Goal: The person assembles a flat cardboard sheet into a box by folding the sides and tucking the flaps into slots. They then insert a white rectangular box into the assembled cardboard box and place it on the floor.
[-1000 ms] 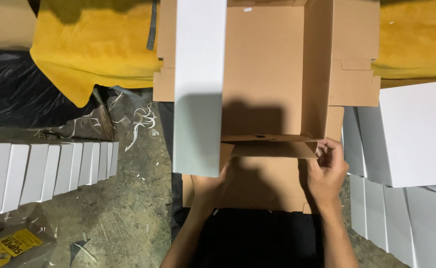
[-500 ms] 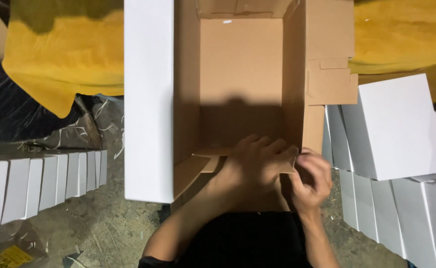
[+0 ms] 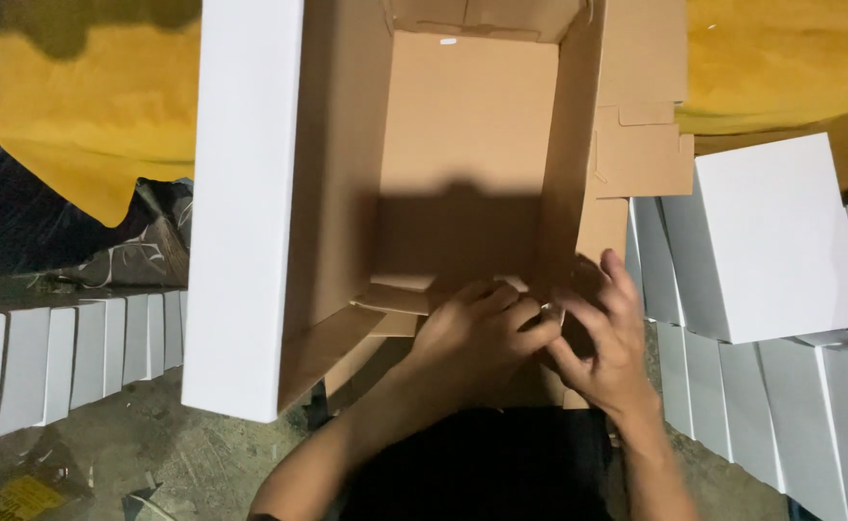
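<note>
The cardboard box (image 3: pixel 463 183) lay open in the centre of the view, brown inside and white on its outer left wall, with its mouth facing the wearer. The left hand (image 3: pixel 477 333) and right hand (image 3: pixel 602 333) were together at the near right corner of the box, fingers closed on a small brown flap (image 3: pixel 395 299) section there. The exact grip could not be made out, as the hands overlapped and shadow covered the fold; it appeared both were pressing a tab into the near edge. A loose side flap (image 3: pixel 641 150) stood out to the right of the box. An assembled white box (image 3: pixel 776 236) sat just right of it, on a row of flat white boxes (image 3: pixel 781 405). A second row of white boxes (image 3: pixel 67 352) stood to the near left. Yellow cloth (image 3: pixel 86 106) lay at the far left and far right.
</note>
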